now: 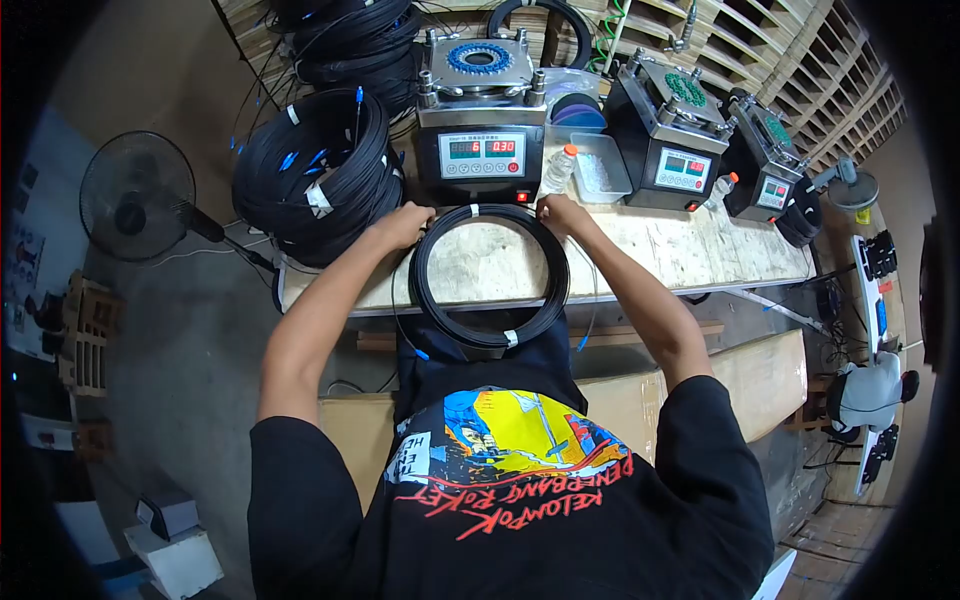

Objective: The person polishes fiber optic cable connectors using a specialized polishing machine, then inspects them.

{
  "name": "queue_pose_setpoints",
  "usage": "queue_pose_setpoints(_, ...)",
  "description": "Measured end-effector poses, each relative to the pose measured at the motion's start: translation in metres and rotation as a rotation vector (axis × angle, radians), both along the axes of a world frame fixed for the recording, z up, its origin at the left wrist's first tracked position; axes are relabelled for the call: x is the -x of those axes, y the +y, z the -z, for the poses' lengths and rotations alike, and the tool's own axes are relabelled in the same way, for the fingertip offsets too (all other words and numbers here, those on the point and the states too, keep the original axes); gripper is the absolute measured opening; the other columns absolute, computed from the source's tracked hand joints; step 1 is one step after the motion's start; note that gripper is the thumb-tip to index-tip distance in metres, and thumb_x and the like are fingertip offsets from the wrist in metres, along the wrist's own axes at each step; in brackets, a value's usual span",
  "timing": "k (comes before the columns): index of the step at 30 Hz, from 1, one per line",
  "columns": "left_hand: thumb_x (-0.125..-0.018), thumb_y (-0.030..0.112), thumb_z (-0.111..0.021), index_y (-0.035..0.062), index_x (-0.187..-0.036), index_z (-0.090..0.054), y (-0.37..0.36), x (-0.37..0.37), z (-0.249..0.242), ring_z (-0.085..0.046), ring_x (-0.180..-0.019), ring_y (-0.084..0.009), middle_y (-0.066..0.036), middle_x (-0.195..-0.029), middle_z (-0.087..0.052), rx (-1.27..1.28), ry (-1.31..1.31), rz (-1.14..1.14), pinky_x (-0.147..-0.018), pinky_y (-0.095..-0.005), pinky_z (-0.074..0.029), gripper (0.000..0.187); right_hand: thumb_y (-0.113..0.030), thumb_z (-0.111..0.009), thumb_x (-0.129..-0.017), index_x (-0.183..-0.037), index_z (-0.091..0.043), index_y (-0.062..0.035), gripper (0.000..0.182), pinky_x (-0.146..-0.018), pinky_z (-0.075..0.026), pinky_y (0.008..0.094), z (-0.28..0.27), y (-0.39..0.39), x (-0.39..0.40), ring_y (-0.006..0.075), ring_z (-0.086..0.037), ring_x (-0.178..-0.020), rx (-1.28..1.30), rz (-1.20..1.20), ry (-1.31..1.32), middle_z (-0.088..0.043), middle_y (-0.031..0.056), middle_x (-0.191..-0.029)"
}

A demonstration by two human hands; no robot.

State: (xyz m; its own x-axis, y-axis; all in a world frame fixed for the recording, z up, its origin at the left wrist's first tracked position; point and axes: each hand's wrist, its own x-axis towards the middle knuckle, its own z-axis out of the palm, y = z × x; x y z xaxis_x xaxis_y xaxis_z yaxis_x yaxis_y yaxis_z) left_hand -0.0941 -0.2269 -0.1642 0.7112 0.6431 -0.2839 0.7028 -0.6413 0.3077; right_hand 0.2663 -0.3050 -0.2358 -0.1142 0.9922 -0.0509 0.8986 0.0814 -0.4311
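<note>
A coil of black cable (558, 285), banded with white tape, lies over the front edge of the wooden table, its lower part overhanging toward my lap. Loose ends with blue connectors (421, 355) hang on both sides. My left hand (406, 226) is closed at the coil's upper left; its fingertips are turned away, so what they pinch is hidden. At the upper right my right hand (563, 215) is also closed, close against the coil and the machine front. Just behind stands a black machine (482, 165) with a lit red display and a round blue-studded fixture (480, 59) on top.
A tall stack of black cable coils (320, 190) stands left of the machine. To the right are a bottle with an orange cap (560, 170), a clear tub (602, 168) and two similar machines (672, 150). A fan (137, 197) stands left; a person (870, 395) sits far right.
</note>
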Motion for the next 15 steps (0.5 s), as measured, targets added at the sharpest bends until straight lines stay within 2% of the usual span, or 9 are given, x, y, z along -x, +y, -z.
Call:
queue_pose_setpoints(3,-0.086,0.003,-0.065,0.0036,-0.110,-0.063,0.004,0.005,0.012,-0.063,-0.107,-0.0426,-0.024,-0.109,-0.067,0.058,-0.096,-0.009,-0.090,-0.0461,-0.052,0.024,-0.011,-0.065,-0.077,-0.090,-0.071,-0.0088,0.015,-0.074,-0.056,0.0431,-0.006,-0.006,-0.001,0.0366,-0.070,-0.087,0.094,0.045,-0.093,-0.072,0.0164,-0.092)
queue_pose_setpoints(5,-0.086,0.001,-0.064,0.0027,-0.110,-0.061,0.009,0.010,0.022,-0.062,-0.107,-0.0435,-0.024,-0.108,-0.067,0.088,-0.145,-0.001,-0.089,-0.0462,-0.052,0.024,-0.012,-0.065,-0.078,-0.091,-0.070,-0.0080,0.014,-0.072,-0.056,0.0424,-0.005,-0.005,-0.003,0.0370,-0.070,-0.084,0.072,0.037,-0.090,-0.071,0.0178,-0.088)
queue_pose_setpoints(7,-0.088,-0.001,-0.059,0.0036,-0.113,-0.059,0.010,0.014,0.031,-0.066,-0.093,-0.0423,-0.026,-0.096,-0.068,0.031,-0.223,0.032,-0.079,-0.0459,-0.051,0.025,-0.011,-0.065,-0.079,-0.093,-0.068,-0.0083,0.015,-0.063,-0.056,0.0420,-0.018,-0.007,0.000,0.0349,-0.071,-0.075,0.287,0.119,0.057,-0.070,0.0186,-0.085)
queue_pose_setpoints(8,-0.088,-0.001,-0.059,0.0036,-0.113,-0.059,0.012,0.015,0.035,-0.066,-0.093,-0.0423,-0.026,-0.096,-0.068,0.026,-0.228,0.030,-0.079,-0.0459,-0.051,0.025,-0.011,-0.065,-0.079,-0.093,-0.068,-0.0083,0.015,-0.063,-0.056,0.0420,-0.026,-0.007,0.002,0.0349,-0.071,-0.075,0.282,0.117,0.052,-0.070,0.0186,-0.085)
queue_pose_setpoints(10,-0.084,-0.004,-0.057,0.0040,-0.120,-0.056,0.004,0.014,0.035,-0.067,-0.098,-0.0400,-0.027,-0.103,-0.068,0.153,-0.162,-0.137,-0.082,-0.0453,-0.051,0.037,-0.001,-0.057,-0.080,-0.102,-0.065,-0.0078,0.025,-0.050,-0.056,0.0384,-0.032,-0.011,0.005,0.0305,-0.071,-0.063,0.379,0.094,0.087,-0.067,0.0207,-0.076)
queue_pose_setpoints(11,-0.084,-0.004,-0.057,0.0040,-0.120,-0.056,0.002,0.015,0.033,-0.067,-0.098,-0.0400,-0.027,-0.103,-0.068,0.151,-0.163,-0.135,-0.082,-0.0453,-0.051,0.037,-0.001,-0.057,-0.080,-0.102,-0.065,-0.0078,0.025,-0.050,-0.056,0.0384,-0.034,-0.016,0.005,0.0305,-0.071,-0.063,0.378,0.095,0.087,-0.067,0.0207,-0.076)
queue_pose_setpoints(13,-0.082,0.001,-0.064,0.0041,-0.123,-0.052,0.006,0.020,0.044,-0.068,-0.085,-0.0329,-0.025,-0.094,-0.068,0.240,-0.208,-0.176,-0.074,-0.0437,-0.051,0.043,0.002,-0.052,-0.083,-0.107,-0.065,-0.0084,0.029,-0.048,-0.057,0.0381,-0.033,-0.023,0.005,0.0279,-0.070,-0.058,0.114,0.000,-0.040,-0.066,0.0189,-0.071)
queue_pose_setpoints(14,-0.080,0.005,-0.069,0.0034,-0.124,-0.051,0.006,0.022,0.051,-0.066,-0.071,-0.0283,-0.022,-0.087,-0.067,0.202,-0.263,-0.172,-0.065,-0.0418,-0.051,0.048,0.002,-0.052,-0.083,-0.107,-0.065,-0.0084,0.029,-0.048,-0.057,0.0381,-0.035,-0.026,0.006,0.0279,-0.070,-0.058,0.111,0.002,-0.038,-0.066,0.0189,-0.071)
queue_pose_setpoints(15,-0.080,0.005,-0.069,0.0034,-0.124,-0.051,0.002,0.022,0.045,-0.066,-0.071,-0.0283,-0.022,-0.087,-0.067,0.197,-0.265,-0.171,-0.065,-0.0418,-0.051,0.048,0.003,-0.049,-0.083,-0.108,-0.066,-0.0086,0.033,-0.047,-0.057,0.0375,-0.048,-0.031,0.009,0.0277,-0.069,-0.056,0.215,0.055,0.019,-0.065,0.0182,-0.069)
